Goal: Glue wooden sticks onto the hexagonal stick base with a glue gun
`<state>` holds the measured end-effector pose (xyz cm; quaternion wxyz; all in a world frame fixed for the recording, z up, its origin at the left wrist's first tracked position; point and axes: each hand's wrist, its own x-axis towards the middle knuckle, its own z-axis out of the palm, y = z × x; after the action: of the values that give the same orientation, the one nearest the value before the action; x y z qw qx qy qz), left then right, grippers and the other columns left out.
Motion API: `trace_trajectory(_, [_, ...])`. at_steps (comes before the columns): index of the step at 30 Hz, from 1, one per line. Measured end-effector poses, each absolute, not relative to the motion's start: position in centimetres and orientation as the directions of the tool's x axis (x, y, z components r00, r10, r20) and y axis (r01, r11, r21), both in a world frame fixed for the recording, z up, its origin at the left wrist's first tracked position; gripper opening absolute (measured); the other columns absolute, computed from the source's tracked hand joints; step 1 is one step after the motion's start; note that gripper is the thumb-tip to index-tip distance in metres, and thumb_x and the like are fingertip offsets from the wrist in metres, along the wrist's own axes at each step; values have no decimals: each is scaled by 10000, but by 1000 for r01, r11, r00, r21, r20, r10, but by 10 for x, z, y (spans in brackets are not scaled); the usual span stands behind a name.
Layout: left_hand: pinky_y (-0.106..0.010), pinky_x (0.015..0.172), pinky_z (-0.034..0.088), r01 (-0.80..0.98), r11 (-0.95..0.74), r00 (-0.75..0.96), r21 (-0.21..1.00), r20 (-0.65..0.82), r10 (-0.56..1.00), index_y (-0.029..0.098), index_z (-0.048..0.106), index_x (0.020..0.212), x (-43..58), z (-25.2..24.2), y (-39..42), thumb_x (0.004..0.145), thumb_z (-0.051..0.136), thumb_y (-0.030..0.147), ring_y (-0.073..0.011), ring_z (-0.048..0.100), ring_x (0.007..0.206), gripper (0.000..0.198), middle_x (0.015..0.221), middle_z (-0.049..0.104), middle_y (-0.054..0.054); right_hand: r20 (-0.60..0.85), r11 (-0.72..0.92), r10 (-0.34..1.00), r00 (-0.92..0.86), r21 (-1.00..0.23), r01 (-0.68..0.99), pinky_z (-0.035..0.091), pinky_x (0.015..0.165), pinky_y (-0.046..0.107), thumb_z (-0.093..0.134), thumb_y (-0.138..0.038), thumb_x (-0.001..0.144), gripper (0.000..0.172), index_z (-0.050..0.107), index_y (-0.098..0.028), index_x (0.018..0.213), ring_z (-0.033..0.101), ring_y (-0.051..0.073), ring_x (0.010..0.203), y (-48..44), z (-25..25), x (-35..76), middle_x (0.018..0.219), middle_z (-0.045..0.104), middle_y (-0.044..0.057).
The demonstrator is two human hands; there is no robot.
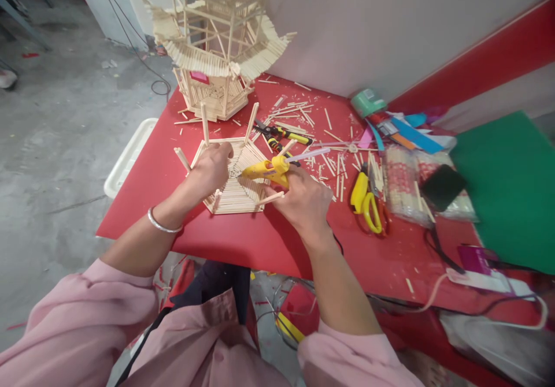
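Observation:
A hexagonal base of pale wooden sticks (234, 202) lies on the red table, with short stick posts standing at its corners. My right hand (306, 199) is wrapped round a yellow glue gun (264, 170), whose nozzle points at the middle of the base. A clear glue stick (310, 155) juts from the gun's back end. Over the left part of the base, my left hand (213, 167) has its fingers curled downward and closed. Whatever they pinch there is hidden behind the hand.
Behind the base stands a tiered stick pagoda (217, 58). Pliers (281, 136), loose sticks (299, 112) and yellow-handled scissors (370, 202) lie around. Further right are bagged sticks (401, 182), a black block (443, 188), a green board (507, 185) and a power strip (489, 283).

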<state>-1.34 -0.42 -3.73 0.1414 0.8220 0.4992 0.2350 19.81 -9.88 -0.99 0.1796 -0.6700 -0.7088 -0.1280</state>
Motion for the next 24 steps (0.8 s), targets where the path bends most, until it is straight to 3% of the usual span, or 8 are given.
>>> trace_trajectory(12, [-328,730,474,756,-449,380,477,239,894,175,596,922,-12,-35,-6,775,474,1,-187,535,749,259,833,607,-67,338,41,941,-25,-42,998,324,546,305,619,-402,834,371,727,-222,1140,605,175,671,-97,-9,193,1004,756,83])
trace_trajectory(24, [-321,739,472,755,-446,386,481,224,895,173,586,932,-13,-36,-5,782,463,-2,-186,537,768,261,830,594,-62,396,65,917,-54,-15,998,272,526,290,612,-326,799,318,734,-208,1068,593,152,638,-96,-12,192,981,768,60])
